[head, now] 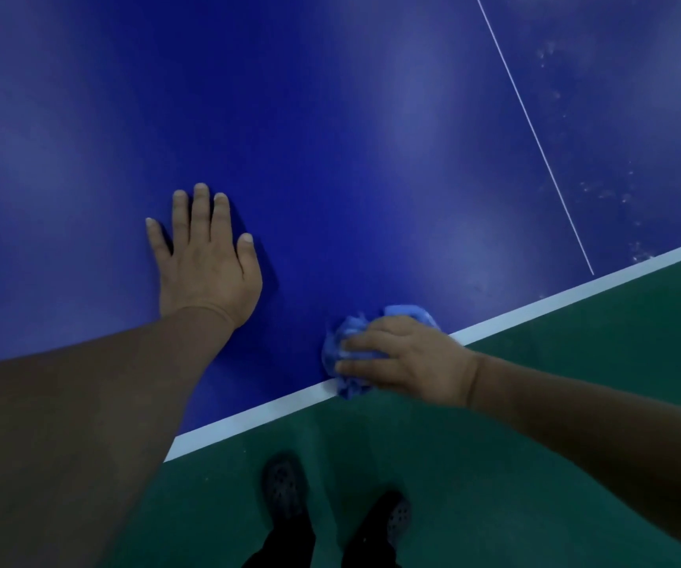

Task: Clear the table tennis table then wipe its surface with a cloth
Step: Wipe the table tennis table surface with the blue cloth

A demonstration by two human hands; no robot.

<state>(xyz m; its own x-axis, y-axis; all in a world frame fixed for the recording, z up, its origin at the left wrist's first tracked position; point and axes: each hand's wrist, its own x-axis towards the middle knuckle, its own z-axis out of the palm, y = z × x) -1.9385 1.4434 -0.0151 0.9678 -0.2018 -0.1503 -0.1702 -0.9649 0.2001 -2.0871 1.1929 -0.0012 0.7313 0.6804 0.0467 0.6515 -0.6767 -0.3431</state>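
Blue fills most of the head view: the table tennis table (pixel 351 137) runs off the top and left of the picture, its white edge line crossing from lower left to upper right, a thin white centre line meeting that edge at the right. Nothing lies on the stretch of table in view, so the clearing looks done here and the wiping is the step in hand. The left hand (pixel 207 260) lies flat on the blue surface, fingers straight and a little spread, palm down, holding nothing; it reads as a brace. The right hand (pixel 408 356) presses a crumpled light-blue cloth (pixel 341 354) onto the table right at the white edge, fingers laid over the bunch and partly curled round it. Pale smudges (pixel 601 190) show beyond the centre line, well apart from the cloth, likely still to be wiped. The cloth looks soft, light and limp; it should bunch and slide easily, so a palm-down hold over its middle suits it best. Below the table edge, green floor (pixel 576 403) and two dark shoes (pixel 285 485)
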